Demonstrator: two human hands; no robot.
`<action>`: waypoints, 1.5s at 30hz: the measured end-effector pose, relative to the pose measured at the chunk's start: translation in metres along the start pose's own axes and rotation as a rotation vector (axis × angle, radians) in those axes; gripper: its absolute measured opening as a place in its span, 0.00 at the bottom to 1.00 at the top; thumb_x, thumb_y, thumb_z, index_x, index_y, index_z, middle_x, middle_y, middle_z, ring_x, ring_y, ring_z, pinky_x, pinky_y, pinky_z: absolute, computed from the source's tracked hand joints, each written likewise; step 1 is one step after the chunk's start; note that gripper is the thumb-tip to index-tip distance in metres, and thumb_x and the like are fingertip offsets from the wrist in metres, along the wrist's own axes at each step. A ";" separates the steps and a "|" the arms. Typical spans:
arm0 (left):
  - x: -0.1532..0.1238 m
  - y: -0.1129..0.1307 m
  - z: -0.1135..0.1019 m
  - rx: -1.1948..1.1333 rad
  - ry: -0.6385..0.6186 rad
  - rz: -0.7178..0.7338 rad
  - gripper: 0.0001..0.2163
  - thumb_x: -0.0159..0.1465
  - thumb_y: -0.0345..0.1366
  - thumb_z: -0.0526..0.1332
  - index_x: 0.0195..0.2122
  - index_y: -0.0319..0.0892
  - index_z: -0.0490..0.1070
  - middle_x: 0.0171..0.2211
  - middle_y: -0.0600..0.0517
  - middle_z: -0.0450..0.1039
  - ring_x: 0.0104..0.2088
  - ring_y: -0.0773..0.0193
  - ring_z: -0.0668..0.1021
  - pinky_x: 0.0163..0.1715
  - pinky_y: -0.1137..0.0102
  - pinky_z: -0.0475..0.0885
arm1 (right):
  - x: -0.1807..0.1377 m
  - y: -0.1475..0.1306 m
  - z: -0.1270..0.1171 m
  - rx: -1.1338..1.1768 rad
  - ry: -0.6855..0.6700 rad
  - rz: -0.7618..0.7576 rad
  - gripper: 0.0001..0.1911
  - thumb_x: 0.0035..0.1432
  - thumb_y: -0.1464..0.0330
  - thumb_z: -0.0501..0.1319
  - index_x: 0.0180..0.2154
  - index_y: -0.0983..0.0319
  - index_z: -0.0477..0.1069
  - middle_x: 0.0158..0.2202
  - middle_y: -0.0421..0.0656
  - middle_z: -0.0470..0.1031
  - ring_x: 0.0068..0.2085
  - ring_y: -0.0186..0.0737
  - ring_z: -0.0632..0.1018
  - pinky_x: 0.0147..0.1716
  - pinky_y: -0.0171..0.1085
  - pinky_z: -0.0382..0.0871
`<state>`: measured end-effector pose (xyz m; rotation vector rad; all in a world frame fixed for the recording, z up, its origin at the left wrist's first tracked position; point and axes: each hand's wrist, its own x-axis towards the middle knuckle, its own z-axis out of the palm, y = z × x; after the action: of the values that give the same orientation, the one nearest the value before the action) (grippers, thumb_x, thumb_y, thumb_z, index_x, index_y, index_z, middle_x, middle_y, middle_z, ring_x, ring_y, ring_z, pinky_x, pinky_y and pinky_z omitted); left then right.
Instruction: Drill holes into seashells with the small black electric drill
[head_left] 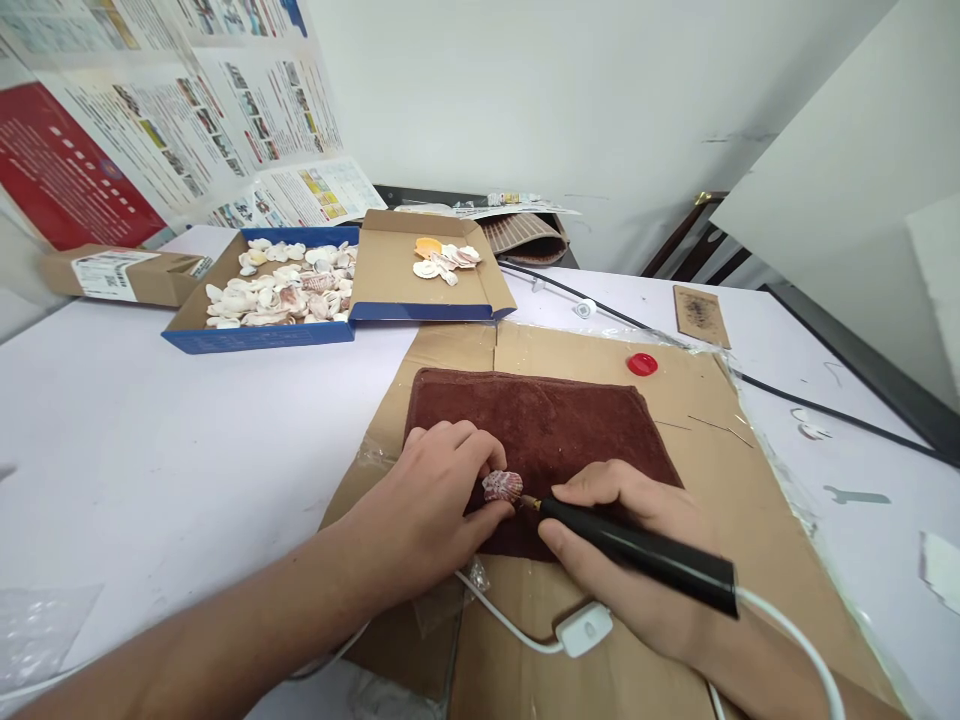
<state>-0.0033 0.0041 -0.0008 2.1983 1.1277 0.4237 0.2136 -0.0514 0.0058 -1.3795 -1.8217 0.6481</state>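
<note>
My left hand (435, 490) pinches a small ribbed pink-and-white seashell (502, 486) and holds it down on a dark red towel (555, 420). My right hand (637, 560) grips a black pen-shaped corded tool (637, 550) like a pencil. The tool's metal tip touches the right edge of the shell. A white cord with an inline switch (585, 630) runs from the tool back under my arms. The towel lies on a flat sheet of brown cardboard (750, 520).
A blue-edged box (259, 335) full of several seashells sits at the back left; its open lid (390, 270) holds a few more shells. A red cap (642, 364), a black cable (825, 410), a brown carton (120, 275) and posters lie around the white table.
</note>
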 end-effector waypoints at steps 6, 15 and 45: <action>-0.002 -0.004 -0.012 -0.054 -0.075 0.068 0.06 0.71 0.30 0.62 0.47 0.47 0.71 0.46 0.54 0.76 0.47 0.55 0.76 0.48 0.57 0.69 | 0.003 0.011 -0.003 0.198 0.009 0.151 0.05 0.60 0.64 0.72 0.34 0.56 0.78 0.28 0.39 0.81 0.27 0.38 0.78 0.25 0.34 0.74; -0.002 -0.005 -0.008 -0.020 -0.066 0.131 0.16 0.71 0.26 0.56 0.56 0.47 0.75 0.50 0.49 0.75 0.50 0.53 0.76 0.51 0.54 0.71 | 0.002 0.013 -0.003 0.262 -0.028 0.224 0.06 0.60 0.64 0.72 0.34 0.56 0.78 0.27 0.38 0.79 0.26 0.36 0.76 0.24 0.33 0.72; -0.004 0.004 0.001 0.077 -0.007 0.046 0.07 0.68 0.35 0.66 0.46 0.42 0.76 0.44 0.48 0.73 0.45 0.51 0.73 0.48 0.52 0.72 | 0.006 0.001 0.001 0.100 0.017 0.216 0.06 0.57 0.64 0.68 0.30 0.56 0.75 0.25 0.39 0.79 0.26 0.38 0.76 0.23 0.35 0.70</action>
<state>-0.0031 -0.0015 0.0013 2.2949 1.1082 0.3974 0.2122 -0.0451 0.0065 -1.5219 -1.6179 0.8248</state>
